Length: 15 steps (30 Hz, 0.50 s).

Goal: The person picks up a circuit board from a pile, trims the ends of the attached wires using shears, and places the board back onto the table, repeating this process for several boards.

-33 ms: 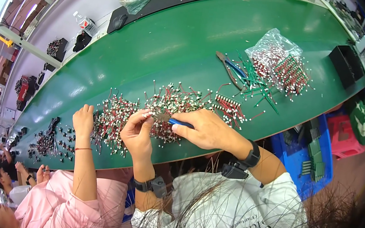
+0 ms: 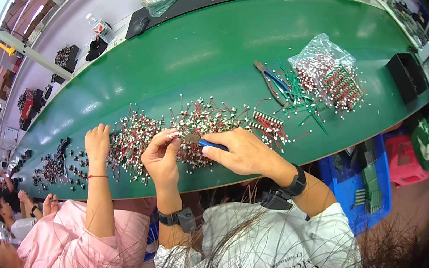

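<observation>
My right hand [image 2: 247,153] is closed round the blue handle of a pair of pliers or cutters [image 2: 213,145]; its metal jaws point left toward my left fingertips. Thumb and fingers of my left hand [image 2: 162,160] pinch a small white-ended piece [image 2: 174,134], mostly covered by the fingers. Both hands are over a long heap of small white-and-green connector pieces with red wires [image 2: 203,116]. Whether the jaws touch the pinched piece I cannot tell.
On the green table [image 2: 191,61], another pair of pliers [image 2: 269,82] lies beside green strips [image 2: 304,99] and a clear bag [image 2: 323,53] of wired pieces. A co-worker's hand [image 2: 97,142] is close on the left. Small black parts [image 2: 55,168] lie farther left, a black bin [image 2: 406,77] far right.
</observation>
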Each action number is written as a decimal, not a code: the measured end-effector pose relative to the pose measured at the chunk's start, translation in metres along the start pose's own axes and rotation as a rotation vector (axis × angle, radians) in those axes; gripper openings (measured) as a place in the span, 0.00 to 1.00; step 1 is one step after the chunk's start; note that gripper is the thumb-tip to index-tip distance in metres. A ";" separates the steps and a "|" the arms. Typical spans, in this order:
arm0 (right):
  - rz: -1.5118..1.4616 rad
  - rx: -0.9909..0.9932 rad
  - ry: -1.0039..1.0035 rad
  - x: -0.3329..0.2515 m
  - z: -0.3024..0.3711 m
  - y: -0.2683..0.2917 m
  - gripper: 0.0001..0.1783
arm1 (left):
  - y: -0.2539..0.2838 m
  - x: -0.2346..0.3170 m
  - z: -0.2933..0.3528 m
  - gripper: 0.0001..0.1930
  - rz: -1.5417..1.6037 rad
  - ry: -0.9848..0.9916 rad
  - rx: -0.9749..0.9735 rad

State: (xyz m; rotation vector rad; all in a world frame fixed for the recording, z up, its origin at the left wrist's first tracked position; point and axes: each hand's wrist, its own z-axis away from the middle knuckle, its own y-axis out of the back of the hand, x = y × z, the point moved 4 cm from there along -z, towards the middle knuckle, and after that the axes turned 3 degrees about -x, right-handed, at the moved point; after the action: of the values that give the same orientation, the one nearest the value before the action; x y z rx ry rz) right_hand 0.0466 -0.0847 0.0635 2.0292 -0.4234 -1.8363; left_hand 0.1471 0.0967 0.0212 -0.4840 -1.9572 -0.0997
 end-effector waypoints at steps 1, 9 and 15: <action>0.000 0.003 -0.001 0.001 0.001 0.001 0.24 | -0.001 0.000 0.000 0.10 0.010 -0.001 -0.015; -0.057 -0.026 0.047 0.000 -0.002 -0.004 0.25 | 0.005 0.003 0.002 0.10 0.035 -0.030 -0.022; -0.586 -0.255 -0.224 0.019 -0.002 -0.017 0.24 | 0.003 -0.005 0.003 0.08 0.408 0.112 -0.020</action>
State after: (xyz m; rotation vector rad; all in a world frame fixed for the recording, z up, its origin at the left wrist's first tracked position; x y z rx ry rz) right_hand 0.0506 -0.0788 0.0389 1.8989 0.3829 -2.3165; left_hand 0.1476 0.0992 0.0151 -0.8620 -1.7145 0.1112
